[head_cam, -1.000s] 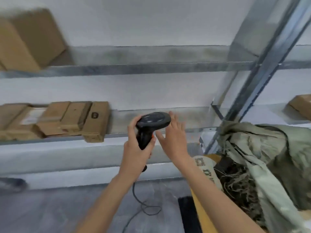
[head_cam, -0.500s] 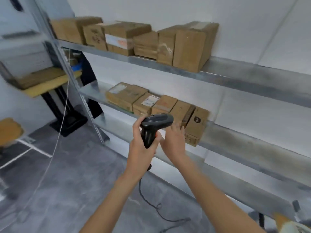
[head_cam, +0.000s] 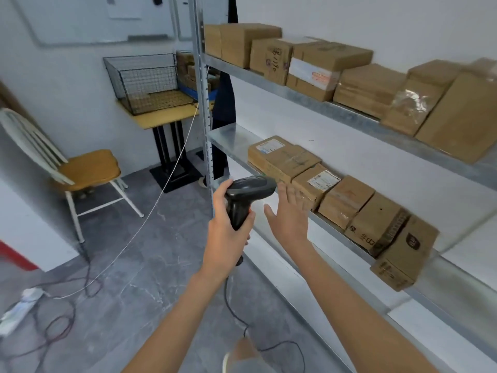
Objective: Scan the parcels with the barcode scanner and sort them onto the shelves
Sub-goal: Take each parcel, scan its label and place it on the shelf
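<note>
My left hand (head_cam: 227, 232) grips the handle of a black barcode scanner (head_cam: 246, 196), whose head points right toward the shelves. Its cable (head_cam: 236, 316) hangs down to the floor. My right hand (head_cam: 289, 214) is held up just right of the scanner with fingers spread, holding nothing. Several brown cardboard parcels (head_cam: 347, 203) lie in a row on the middle metal shelf (head_cam: 228, 135). More parcels (head_cam: 317, 67) stand on the upper shelf (head_cam: 357, 119).
A metal shelf upright (head_cam: 203, 98) stands just behind the scanner. At the back left, a wire basket (head_cam: 145, 82) sits on a small wooden table (head_cam: 161, 118). A white chair (head_cam: 80, 170) with a wooden seat stands to the left. Cables and a power strip (head_cam: 24, 302) lie on the grey floor.
My view has swung left along the shelves, bringing the table, basket and chair into sight. My right hand has moved slightly off the scanner and its fingers have spread.
</note>
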